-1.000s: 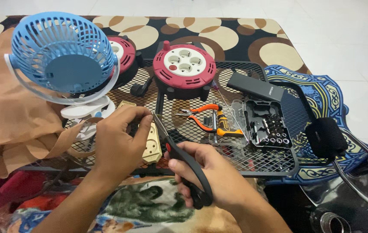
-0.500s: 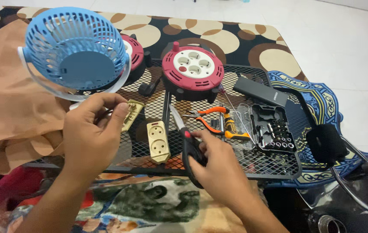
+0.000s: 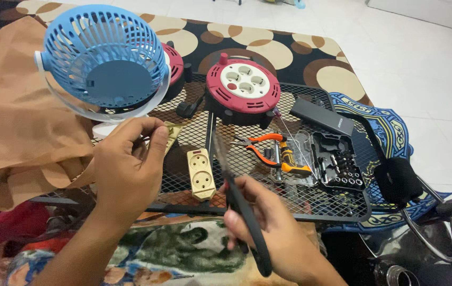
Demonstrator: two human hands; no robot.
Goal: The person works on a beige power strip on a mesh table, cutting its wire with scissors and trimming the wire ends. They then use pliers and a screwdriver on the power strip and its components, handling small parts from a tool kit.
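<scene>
Black-handled scissors (image 3: 244, 212) sit gripped in the right hand (image 3: 271, 233), blades blurred above the mesh worktop (image 3: 310, 198). Left hand (image 3: 125, 167) pinches a beige piece (image 3: 172, 132), beside the cream socket strip (image 3: 201, 173) and blue fan (image 3: 104, 58).

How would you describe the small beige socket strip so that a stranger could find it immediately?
Start at the black wire mesh rack. Near its front edge, between the left hand and right hand, lies the beige socket strip. Unlike the round red cable reel behind, it is flat, oblong and pale.
</scene>
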